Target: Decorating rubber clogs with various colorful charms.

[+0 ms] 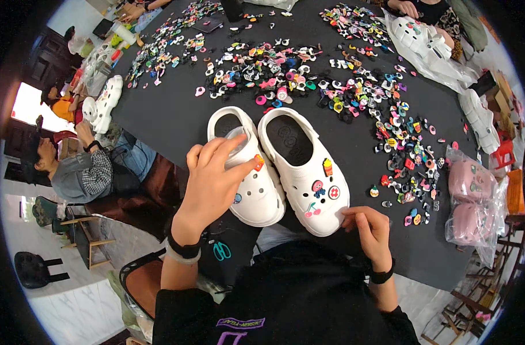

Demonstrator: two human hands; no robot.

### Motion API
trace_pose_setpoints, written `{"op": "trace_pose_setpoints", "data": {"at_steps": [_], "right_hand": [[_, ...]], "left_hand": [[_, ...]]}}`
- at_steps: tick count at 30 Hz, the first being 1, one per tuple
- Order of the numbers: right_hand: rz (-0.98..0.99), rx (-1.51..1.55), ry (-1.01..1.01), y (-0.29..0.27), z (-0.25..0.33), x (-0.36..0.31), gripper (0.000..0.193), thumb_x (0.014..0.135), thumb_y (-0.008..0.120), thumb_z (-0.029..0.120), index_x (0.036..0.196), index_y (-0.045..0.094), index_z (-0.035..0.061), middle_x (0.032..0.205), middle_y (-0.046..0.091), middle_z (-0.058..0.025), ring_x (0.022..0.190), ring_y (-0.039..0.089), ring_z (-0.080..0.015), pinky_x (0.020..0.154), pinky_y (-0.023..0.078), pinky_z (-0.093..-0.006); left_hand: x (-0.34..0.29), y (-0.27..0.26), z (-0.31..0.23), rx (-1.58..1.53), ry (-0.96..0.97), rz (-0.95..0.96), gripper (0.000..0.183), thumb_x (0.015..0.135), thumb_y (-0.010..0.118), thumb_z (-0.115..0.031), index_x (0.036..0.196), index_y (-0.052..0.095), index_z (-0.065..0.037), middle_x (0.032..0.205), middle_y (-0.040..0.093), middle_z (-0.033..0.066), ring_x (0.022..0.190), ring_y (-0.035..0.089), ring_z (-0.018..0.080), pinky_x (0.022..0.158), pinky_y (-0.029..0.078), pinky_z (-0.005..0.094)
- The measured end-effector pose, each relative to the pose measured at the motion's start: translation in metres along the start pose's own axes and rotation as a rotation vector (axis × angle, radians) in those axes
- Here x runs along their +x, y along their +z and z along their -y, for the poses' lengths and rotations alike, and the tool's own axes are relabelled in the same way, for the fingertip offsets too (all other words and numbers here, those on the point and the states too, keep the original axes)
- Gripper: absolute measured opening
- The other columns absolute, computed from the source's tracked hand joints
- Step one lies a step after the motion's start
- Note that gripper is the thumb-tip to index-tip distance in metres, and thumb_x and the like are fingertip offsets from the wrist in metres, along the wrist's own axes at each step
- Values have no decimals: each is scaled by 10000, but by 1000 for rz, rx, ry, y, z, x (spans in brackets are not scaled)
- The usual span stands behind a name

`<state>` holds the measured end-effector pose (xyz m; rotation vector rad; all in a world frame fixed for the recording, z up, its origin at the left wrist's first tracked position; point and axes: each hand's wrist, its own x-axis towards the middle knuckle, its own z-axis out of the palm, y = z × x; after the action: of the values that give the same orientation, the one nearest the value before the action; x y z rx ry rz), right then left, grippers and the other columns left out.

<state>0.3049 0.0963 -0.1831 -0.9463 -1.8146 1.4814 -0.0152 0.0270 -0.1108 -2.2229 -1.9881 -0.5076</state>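
A pair of white clogs stands side by side at the near edge of the dark table, toes toward me. My left hand (212,178) grips the upper of the left clog (257,198), fingers reaching into its opening and thumb by a red charm (258,163). A small blue charm (237,198) sits on that clog's side. On the right clog (301,184) are a fries charm (328,167), a pink-and-blue figure, a red-and-white ring and a cherry charm (312,210). My right hand (370,233) pinches that clog's toe edge, its fingertips partly hidden.
Loose colourful charms (262,69) lie in heaps across the table (165,112) and down its right side. Bagged pink clogs (472,198) sit at the right edge. Teal-handled scissors (221,250) lie near my left forearm. Co-workers sit around the table, one (93,172) at the left.
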Motion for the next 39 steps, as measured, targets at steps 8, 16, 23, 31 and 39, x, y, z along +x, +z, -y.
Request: {"op": "trace_pose_setpoints", "data": {"at_steps": [8,16,23,31,39], "right_hand": [[-54,94,41,9,-10,1,274,1012,473,136,986,689,-30,748,648,-56,664,604,-104,608,491,-248],[-21,312,57,9,-29,2,292,1031,453,195,1010,662,-8,710,597,-23,627,552,-79,577,457,-233],[-21,341,87,7,-30,-1,215,1000,515,157,1120,617,10,776,601,-19,662,560,-65,604,465,-219],[-94,-35,-207,13,-14,6,212,850,712,117,1048,669,56,711,567,-9,625,552,-88,565,435,-242],[-95,-542,-463,21,25,36,268,756,785,306,835,639,96,701,600,-24,653,570,-194,605,378,-318]], "left_hand": [[-2,23,1,-319,-156,-70,155,773,725,-4,922,717,-48,1246,577,137,1131,558,310,961,455,387],[1,21,-15,-222,-133,-103,222,726,710,0,940,678,-54,1266,550,150,1216,482,351,1032,360,447],[40,-3,-46,-580,-56,48,287,792,719,-79,1060,641,-11,1174,611,154,1106,573,293,951,434,368],[100,44,-15,-741,-202,961,377,769,785,-242,984,670,46,838,689,85,747,625,125,660,494,281],[126,53,-16,-784,-371,1359,403,758,788,-83,1107,637,49,1018,712,85,855,668,120,739,539,263]]}}
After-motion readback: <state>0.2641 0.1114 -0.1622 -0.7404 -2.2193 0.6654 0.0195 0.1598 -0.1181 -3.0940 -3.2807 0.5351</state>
